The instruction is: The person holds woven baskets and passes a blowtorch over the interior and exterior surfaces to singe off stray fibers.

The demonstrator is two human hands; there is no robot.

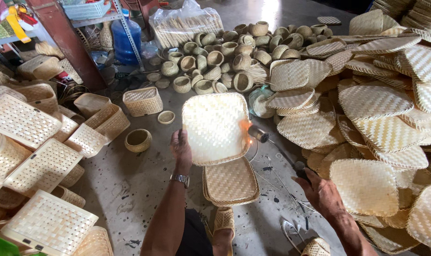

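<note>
The fingers of the left hand (181,148) are curled round the left rim of a pale woven tray (216,127), holding it up, tilted on edge, above the concrete floor (125,185). The right hand (321,192) is closed round the handle of a gas torch (277,150), whose nozzle sits right at the tray's right edge, where a small orange flame licks the rim. It looks to me like the singeing step, burning stray fibres off the edge; moving on would call for turning the tray in the left hand so a fresh stretch of rim meets the flame, without lingering long enough to scorch. The tray is squarish with rounded corners, a tight basket weave, bright and clean. Just below it lies a short stack of like trays (231,184); a big heap of them (390,123) spreads to the right, and small round baskets (225,52) are piled beyond.
</note>
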